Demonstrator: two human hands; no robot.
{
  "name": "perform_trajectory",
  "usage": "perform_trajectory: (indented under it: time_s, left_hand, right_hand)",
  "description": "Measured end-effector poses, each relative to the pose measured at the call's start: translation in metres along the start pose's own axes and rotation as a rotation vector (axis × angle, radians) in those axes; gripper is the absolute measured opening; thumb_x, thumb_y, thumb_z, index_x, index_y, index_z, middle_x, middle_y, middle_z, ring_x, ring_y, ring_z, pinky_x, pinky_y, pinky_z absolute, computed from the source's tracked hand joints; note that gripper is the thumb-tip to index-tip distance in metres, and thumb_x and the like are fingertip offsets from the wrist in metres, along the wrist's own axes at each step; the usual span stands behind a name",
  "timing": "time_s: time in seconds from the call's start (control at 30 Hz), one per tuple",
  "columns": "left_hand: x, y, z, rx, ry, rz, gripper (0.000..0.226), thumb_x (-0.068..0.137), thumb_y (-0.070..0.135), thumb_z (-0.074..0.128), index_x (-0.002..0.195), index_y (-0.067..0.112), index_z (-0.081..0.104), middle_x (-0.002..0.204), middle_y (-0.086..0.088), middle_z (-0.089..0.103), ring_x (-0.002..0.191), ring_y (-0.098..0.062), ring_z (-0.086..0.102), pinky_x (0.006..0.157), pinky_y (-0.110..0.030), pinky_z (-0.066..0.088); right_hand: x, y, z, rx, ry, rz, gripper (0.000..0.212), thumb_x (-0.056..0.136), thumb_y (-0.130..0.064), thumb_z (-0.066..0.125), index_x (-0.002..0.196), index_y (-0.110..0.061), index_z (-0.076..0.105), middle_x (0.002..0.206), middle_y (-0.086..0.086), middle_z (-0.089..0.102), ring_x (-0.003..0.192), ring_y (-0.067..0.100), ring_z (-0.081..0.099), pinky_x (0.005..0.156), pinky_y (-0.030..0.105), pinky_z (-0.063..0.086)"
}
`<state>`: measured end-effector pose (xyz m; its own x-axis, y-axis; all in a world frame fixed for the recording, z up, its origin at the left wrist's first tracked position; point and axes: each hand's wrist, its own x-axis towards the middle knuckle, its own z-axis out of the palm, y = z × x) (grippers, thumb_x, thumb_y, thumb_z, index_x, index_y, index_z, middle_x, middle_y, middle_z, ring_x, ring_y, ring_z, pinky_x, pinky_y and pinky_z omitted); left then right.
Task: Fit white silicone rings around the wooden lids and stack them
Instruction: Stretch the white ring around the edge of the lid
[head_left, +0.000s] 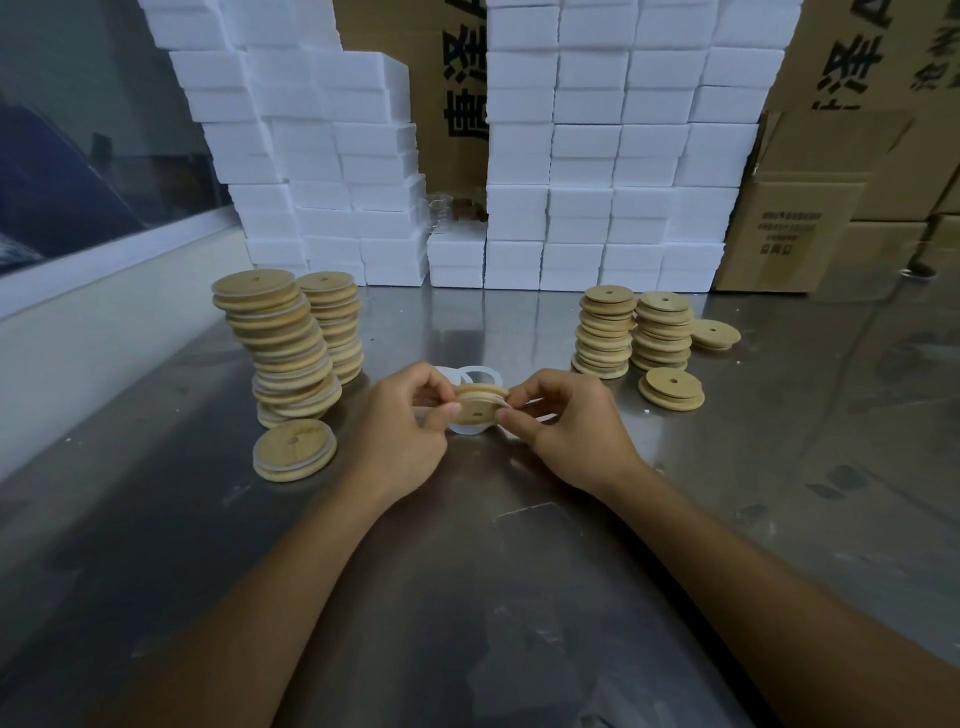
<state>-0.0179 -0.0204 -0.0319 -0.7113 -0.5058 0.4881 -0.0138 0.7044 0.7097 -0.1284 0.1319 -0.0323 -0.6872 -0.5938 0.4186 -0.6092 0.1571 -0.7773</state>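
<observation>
Wooden lid (479, 406) with a small centre hole sits pinched between both hands, raised just above the steel bench (519, 571) and tilted toward the camera. Left hand (402, 431) closes on the lid's left edge with thumb and fingertips; right hand (563, 428) closes on its right edge, thumb and forefinger pressing a white silicone ring (485, 396) against the lid's rim. That ring lies partly in the groove along the lid's upper edge; how far round it is seated cannot be told.

Just behind the held lid, loose white rings (470, 374) lie flat on the bench, and another white ring (465, 429) shows just below the lid, partly hidden by the hands.

Left of the held lid stand two tall stacks of lids (291, 345), the nearer one leaning, with white bands visible between the discs. A single ringed lid (294, 449) lies flat at the foot of that stack.

Right of the held lid stand two shorter stacks (631, 332), a low pile of two lids (671, 388) in front of them, and one lid lying alone (715, 334) beyond.

Well behind the lid, white boxes (597, 156) are piled against cardboard cartons (810, 208).
</observation>
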Motion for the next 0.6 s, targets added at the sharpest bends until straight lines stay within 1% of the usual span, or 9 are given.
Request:
perform_trajectory:
  time_s: [0.03,0.1,0.17,0.23,0.37,0.5,0.6]
  left_hand:
    - [-0.002,0.002,0.000,0.085,0.017,0.061,0.029,0.082,0.009,0.073,0.074,0.030,0.055,0.088,0.009,0.067,0.086,-0.013,0.065,0.075,-0.038,0.056]
    - [-0.003,0.008,-0.001,0.184,0.030,0.196,0.027,0.080,0.007,0.073,0.078,0.026,0.054,0.088,0.006,0.061,0.083,-0.015,0.059,0.067,-0.035,0.053]
    - [-0.003,0.014,-0.003,0.243,-0.002,0.309,0.022,0.078,0.006,0.074,0.080,0.020,0.057,0.087,0.006,0.055,0.082,-0.016,0.054,0.066,-0.030,0.046]
    - [-0.003,0.018,-0.003,0.286,-0.035,0.373,0.018,0.078,0.006,0.075,0.080,0.013,0.059,0.085,0.004,0.053,0.080,-0.015,0.052,0.066,-0.026,0.041]
    - [-0.005,0.020,-0.002,0.312,0.000,0.355,0.018,0.076,0.005,0.077,0.076,0.013,0.060,0.082,0.005,0.054,0.080,-0.014,0.050,0.066,-0.028,0.038]
    - [-0.003,0.016,-0.003,0.272,0.004,0.303,0.022,0.076,0.009,0.078,0.074,0.019,0.059,0.081,0.011,0.054,0.074,-0.015,0.054,0.063,-0.030,0.043]
    - [-0.004,0.013,-0.002,0.271,-0.004,0.288,0.026,0.076,0.011,0.079,0.072,0.023,0.057,0.081,0.014,0.052,0.068,-0.009,0.048,0.059,-0.023,0.036]
  right_hand:
    - [0.000,0.000,0.000,-0.032,0.008,-0.026,0.007,0.082,-0.017,0.078,0.084,-0.015,0.072,0.083,-0.006,0.072,0.076,0.006,0.069,0.070,0.037,0.060]
    - [-0.001,-0.001,0.001,-0.092,0.019,-0.090,0.006,0.083,-0.019,0.077,0.086,-0.016,0.072,0.083,-0.008,0.071,0.079,0.005,0.066,0.071,0.036,0.058]
    - [-0.003,-0.002,0.003,-0.143,0.014,-0.166,0.007,0.084,-0.021,0.076,0.087,-0.015,0.072,0.083,-0.007,0.070,0.080,0.007,0.065,0.071,0.038,0.058]
    - [-0.003,-0.003,0.004,-0.196,0.009,-0.239,0.010,0.084,-0.022,0.075,0.087,-0.014,0.071,0.085,-0.004,0.069,0.081,0.010,0.063,0.071,0.040,0.056]
    - [-0.002,-0.004,0.004,-0.251,0.013,-0.302,0.015,0.086,-0.026,0.074,0.088,-0.012,0.070,0.087,-0.003,0.069,0.083,0.014,0.062,0.073,0.040,0.053]
    - [-0.001,-0.006,0.004,-0.266,-0.013,-0.314,0.012,0.086,-0.020,0.075,0.088,-0.009,0.070,0.088,0.002,0.070,0.082,0.016,0.064,0.076,0.040,0.055]
    - [0.001,-0.007,0.003,-0.270,-0.020,-0.291,0.011,0.082,-0.016,0.078,0.086,-0.008,0.072,0.086,0.004,0.070,0.082,0.019,0.064,0.078,0.042,0.055]
